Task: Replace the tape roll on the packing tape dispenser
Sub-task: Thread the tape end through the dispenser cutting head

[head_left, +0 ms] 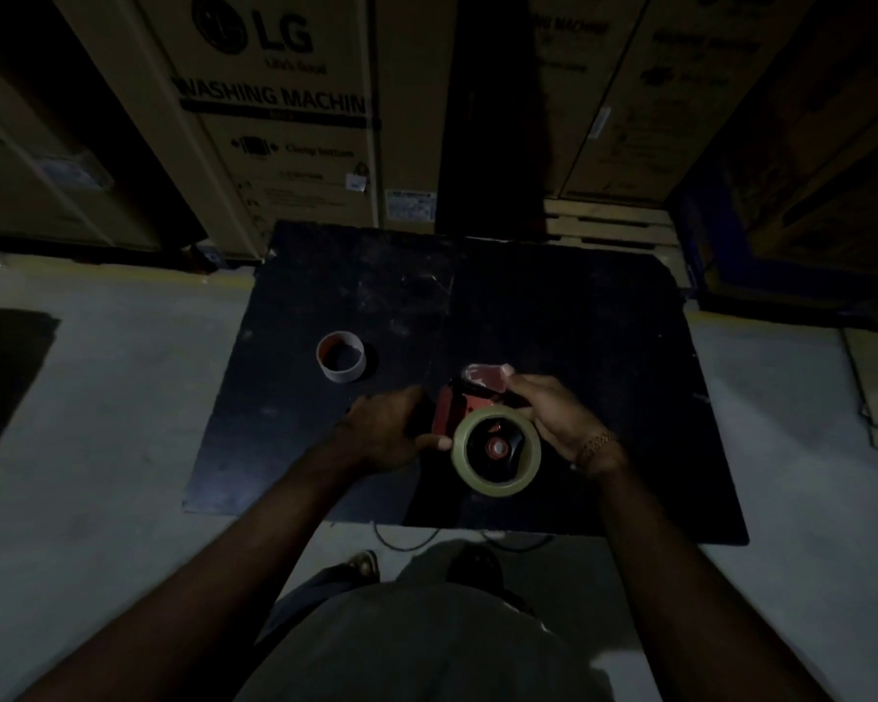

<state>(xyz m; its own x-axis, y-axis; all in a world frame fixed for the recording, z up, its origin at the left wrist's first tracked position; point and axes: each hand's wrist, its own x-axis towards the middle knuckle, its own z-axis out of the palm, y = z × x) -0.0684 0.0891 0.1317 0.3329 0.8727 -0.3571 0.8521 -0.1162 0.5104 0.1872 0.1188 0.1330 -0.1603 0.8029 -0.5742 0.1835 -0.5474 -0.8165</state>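
Observation:
A red and black packing tape dispenser is held just above the dark table. A full roll of pale tape sits on its hub, facing me. My left hand grips the dispenser's handle side, thumb touching the roll's left edge. My right hand holds the dispenser's front end, fingertips by the clear flap. An empty cardboard tape core stands on the table to the left, apart from both hands.
Tall cardboard washing machine boxes stand behind the table. A wooden pallet lies at the back right. Pale concrete floor surrounds the table. A cable hangs under the near edge. The scene is dim.

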